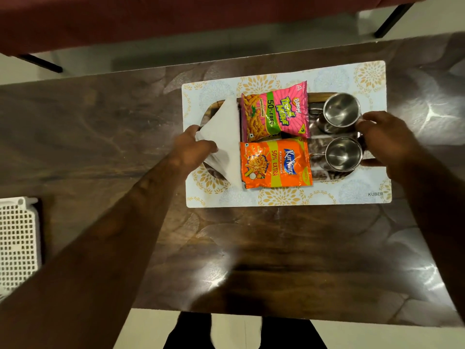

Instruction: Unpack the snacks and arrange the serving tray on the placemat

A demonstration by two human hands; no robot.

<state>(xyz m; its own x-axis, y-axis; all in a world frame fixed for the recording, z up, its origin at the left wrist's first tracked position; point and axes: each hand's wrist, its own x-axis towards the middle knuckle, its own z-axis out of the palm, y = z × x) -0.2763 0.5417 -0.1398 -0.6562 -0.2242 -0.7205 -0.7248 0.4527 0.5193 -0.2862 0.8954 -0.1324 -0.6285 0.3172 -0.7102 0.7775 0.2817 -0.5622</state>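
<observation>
Being looked down upon from the head camera, a serving tray (334, 176) is lying on a patterned placemat (289, 197) toward the right of a dark, glossy table (100, 127). The tray is being gripped at both short ends: the left hand (193, 147) is closed around the left rim, its grip pressing on a folded white napkin (224, 137), while the right hand (387, 139) is curled over the right rim beside two steel cups (342, 113). Two snack packets, a pink one (276, 110) and an orange one (275, 162), are lying side by side mid-tray, between napkin and cups. Holding opposite ends is probably keeping the load level while the tray is being squared on the placemat. A white perforated basket (17, 243) is sitting well apart at the left edge.
</observation>
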